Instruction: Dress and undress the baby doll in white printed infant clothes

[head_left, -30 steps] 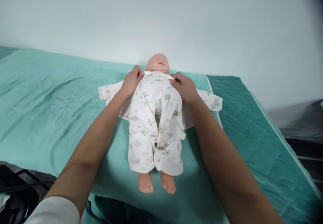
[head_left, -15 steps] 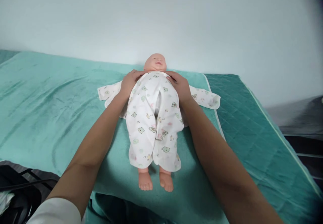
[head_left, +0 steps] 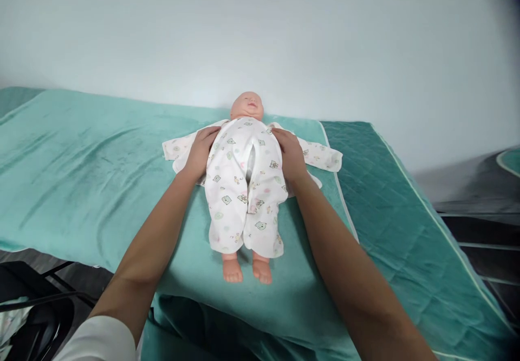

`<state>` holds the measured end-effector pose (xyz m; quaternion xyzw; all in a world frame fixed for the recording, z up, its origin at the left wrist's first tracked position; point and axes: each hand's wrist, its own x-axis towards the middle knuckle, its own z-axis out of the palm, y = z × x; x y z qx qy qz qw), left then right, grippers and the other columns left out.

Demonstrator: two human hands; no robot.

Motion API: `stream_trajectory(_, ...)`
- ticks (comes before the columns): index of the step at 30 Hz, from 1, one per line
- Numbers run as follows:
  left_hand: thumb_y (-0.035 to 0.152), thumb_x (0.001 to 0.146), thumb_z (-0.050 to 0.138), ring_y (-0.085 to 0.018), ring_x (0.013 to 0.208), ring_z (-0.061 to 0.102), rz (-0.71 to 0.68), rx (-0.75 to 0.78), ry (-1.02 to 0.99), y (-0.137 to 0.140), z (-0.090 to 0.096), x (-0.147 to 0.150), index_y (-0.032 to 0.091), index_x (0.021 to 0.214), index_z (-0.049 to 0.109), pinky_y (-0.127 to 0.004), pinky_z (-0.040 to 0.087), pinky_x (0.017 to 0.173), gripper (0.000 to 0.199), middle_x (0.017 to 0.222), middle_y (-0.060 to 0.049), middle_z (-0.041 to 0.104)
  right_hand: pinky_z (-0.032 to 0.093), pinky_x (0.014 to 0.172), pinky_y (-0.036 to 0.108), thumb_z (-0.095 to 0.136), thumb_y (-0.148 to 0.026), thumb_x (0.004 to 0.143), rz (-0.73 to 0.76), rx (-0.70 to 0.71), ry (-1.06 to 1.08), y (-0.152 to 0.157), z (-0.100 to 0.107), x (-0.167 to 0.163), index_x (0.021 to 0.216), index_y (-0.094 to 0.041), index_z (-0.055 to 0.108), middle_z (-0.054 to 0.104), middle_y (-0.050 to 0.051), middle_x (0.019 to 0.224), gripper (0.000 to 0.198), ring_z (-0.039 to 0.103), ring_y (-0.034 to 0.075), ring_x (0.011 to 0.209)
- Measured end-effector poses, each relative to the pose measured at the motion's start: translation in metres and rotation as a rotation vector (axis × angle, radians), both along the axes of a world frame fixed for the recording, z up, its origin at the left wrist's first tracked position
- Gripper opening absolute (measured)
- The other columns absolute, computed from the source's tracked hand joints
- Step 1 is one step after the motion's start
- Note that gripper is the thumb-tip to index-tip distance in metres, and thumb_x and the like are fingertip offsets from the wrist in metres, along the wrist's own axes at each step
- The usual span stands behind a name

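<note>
A baby doll [head_left: 247, 106] lies on its back, head toward the wall and bare feet toward me. White printed baby trousers [head_left: 227, 198] cover it from the upper chest to the ankles, with a slit at the crotch. Under the doll a matching baby shirt [head_left: 320, 156] is spread out, its sleeves reaching to both sides. My left hand [head_left: 202, 149] rests against the left side of the trousers' upper part, fingers stretched over the cloth. On the opposite side my right hand [head_left: 290, 152] lies likewise, fingers extended on the fabric. Both thumbs are mostly hidden.
A light green cover [head_left: 81, 166] lies beneath the doll, over a darker quilted green cover [head_left: 390, 204] at the right. A pale wall [head_left: 260, 30] stands behind. Bottom left is a black chair [head_left: 52, 312] with some cloth on it. Dark rails [head_left: 479, 236] show at right.
Both hands have slid from the trousers' top edge near the doll's neck down along its sides. The camera view has shifted slightly, and the doll appears a little smaller.
</note>
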<state>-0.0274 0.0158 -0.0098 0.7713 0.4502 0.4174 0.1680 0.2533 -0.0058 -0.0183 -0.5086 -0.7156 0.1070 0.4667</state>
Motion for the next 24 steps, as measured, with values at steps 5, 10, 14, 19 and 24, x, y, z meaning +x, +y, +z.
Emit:
stream_trajectory(5, 0.029, 0.092, 0.055, -0.028, 0.106, 0.057, 0.02, 0.008, 0.048, -0.022, 0.006, -0.004, 0.025, 0.102, 0.074, -0.042, 0.045, 0.1, 0.022, 0.111, -0.009, 0.071, 0.052, 0.084, 0.04, 0.051, -0.034, 0.088, -0.199, -0.064, 0.126, -0.015, -0.004, -0.003, 0.097, -0.024, 0.068, 0.071, 0.008, 0.099, 0.022, 0.062, 0.024, 0.092)
stream_trajectory(10, 0.03, 0.086, 0.063, -0.028, 0.09, 0.061, 0.088, -0.243, -0.078, -0.028, 0.008, -0.002, 0.026, 0.101, 0.066, -0.041, 0.049, 0.086, 0.017, 0.095, -0.006, 0.072, 0.05, 0.078, 0.04, 0.055, -0.048, 0.085, -0.155, -0.378, 0.145, -0.016, -0.005, 0.002, 0.079, -0.02, 0.066, 0.073, 0.009, 0.086, 0.031, 0.06, 0.025, 0.082)
stream_trajectory(14, 0.031, 0.085, 0.064, -0.028, 0.104, 0.063, 0.036, -0.383, -0.181, -0.033, 0.011, 0.001, 0.026, 0.11, 0.059, -0.044, 0.049, 0.1, 0.027, 0.106, -0.005, 0.071, 0.054, 0.084, 0.042, 0.063, -0.057, 0.079, 0.01, -0.496, 0.388, -0.023, 0.004, -0.006, 0.083, -0.019, 0.069, 0.076, 0.008, 0.092, 0.038, 0.065, 0.028, 0.091)
stream_trajectory(19, 0.038, 0.086, 0.068, -0.026, 0.105, 0.068, 0.013, -0.659, -0.496, -0.035, 0.014, 0.01, 0.024, 0.111, 0.059, -0.045, 0.057, 0.095, 0.03, 0.112, -0.009, 0.072, 0.06, 0.085, 0.047, 0.076, -0.061, 0.069, 0.099, -0.611, 0.666, -0.037, 0.022, -0.019, 0.096, -0.024, 0.073, 0.078, 0.008, 0.104, 0.046, 0.07, 0.034, 0.103)
stream_trajectory(24, 0.042, 0.087, 0.072, -0.028, 0.096, 0.074, -0.069, -0.911, -0.791, -0.037, 0.019, 0.018, 0.019, 0.113, 0.067, -0.045, 0.062, 0.09, 0.034, 0.098, -0.01, 0.077, 0.063, 0.085, 0.05, 0.086, -0.051, 0.063, 0.206, -0.672, 0.816, -0.041, 0.024, -0.014, 0.105, -0.025, 0.072, 0.078, 0.007, 0.103, 0.052, 0.072, 0.035, 0.106)
